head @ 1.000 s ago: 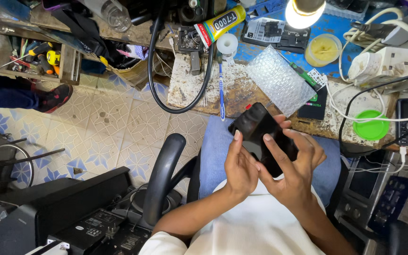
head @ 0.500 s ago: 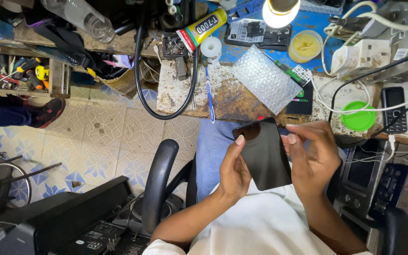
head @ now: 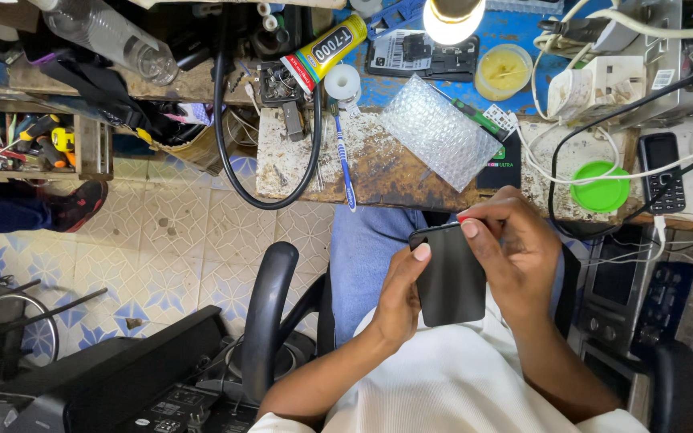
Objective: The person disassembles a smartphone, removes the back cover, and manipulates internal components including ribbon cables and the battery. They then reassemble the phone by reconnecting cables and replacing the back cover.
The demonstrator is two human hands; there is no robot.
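Black phone (head: 451,277) held over my lap just below the bench edge (head: 378,188), left hand (head: 399,301) cupping its side to steady it, right hand (head: 507,244) pinching the top corner so the fingertips can work that edge.
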